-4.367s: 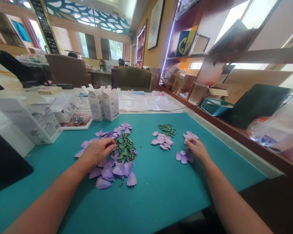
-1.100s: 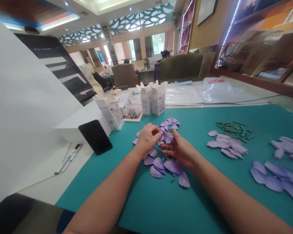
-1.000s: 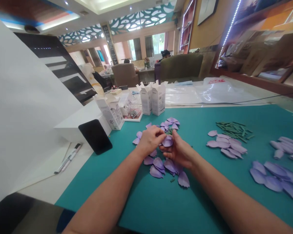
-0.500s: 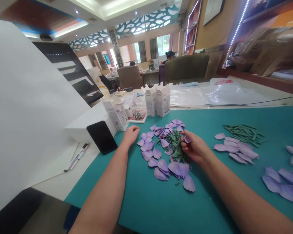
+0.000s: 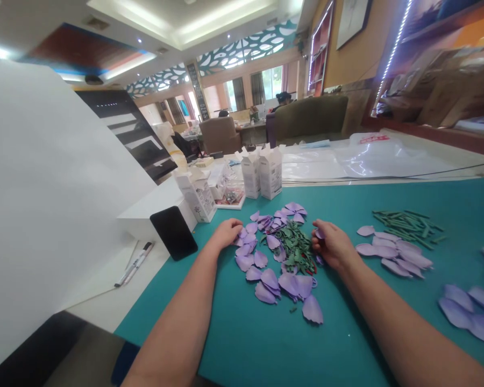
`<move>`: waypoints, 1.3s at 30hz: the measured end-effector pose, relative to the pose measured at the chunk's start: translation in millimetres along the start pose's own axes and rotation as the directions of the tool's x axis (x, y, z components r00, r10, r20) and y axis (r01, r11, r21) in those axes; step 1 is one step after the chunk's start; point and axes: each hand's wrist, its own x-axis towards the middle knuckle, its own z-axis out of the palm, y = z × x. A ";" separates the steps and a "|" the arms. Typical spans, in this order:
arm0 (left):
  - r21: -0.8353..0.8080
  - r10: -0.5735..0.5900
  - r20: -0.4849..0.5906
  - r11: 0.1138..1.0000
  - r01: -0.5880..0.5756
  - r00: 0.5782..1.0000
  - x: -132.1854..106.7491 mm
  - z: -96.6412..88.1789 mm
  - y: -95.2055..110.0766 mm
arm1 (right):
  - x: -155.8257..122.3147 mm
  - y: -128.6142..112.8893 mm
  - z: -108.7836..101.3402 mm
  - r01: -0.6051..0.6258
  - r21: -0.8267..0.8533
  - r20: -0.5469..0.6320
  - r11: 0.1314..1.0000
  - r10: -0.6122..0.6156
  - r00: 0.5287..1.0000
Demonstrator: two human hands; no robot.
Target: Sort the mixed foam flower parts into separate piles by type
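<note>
My right hand [image 5: 334, 246] is closed, with a small purple petal [image 5: 320, 234] pinched between thumb and fingers. It is at the right side of a pile of small green leaf-like pieces [image 5: 296, 244], which has a few red bits at its edge. My left hand [image 5: 227, 234] has its fingers curled down on a purple petal [image 5: 239, 242] at the left edge of the petal ring; its fingertips are partly hidden. Many loose purple petals [image 5: 269, 279] lie around the green pile on the teal mat [image 5: 250, 344].
Paler petals [image 5: 407, 255] and green sticks [image 5: 411, 223] lie to the right, with bigger purple petals [image 5: 463, 312] nearer. White boxes [image 5: 270, 174] stand behind. At left are a black tablet-like panel [image 5: 173, 233] and pens [image 5: 134, 263]. People sit in the background.
My left hand has moved right onto the petals at the ring's left edge. My right hand has drawn slightly right, away from the green pile, still pinching a petal. The view has shifted slightly.
</note>
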 end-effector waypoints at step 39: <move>0.377 0.167 0.098 0.906 -0.192 0.981 73.3 43.6 113.8 | 24.3 6.4 -6.3 0.213 -0.155 -0.012 0.965 -0.218 0.976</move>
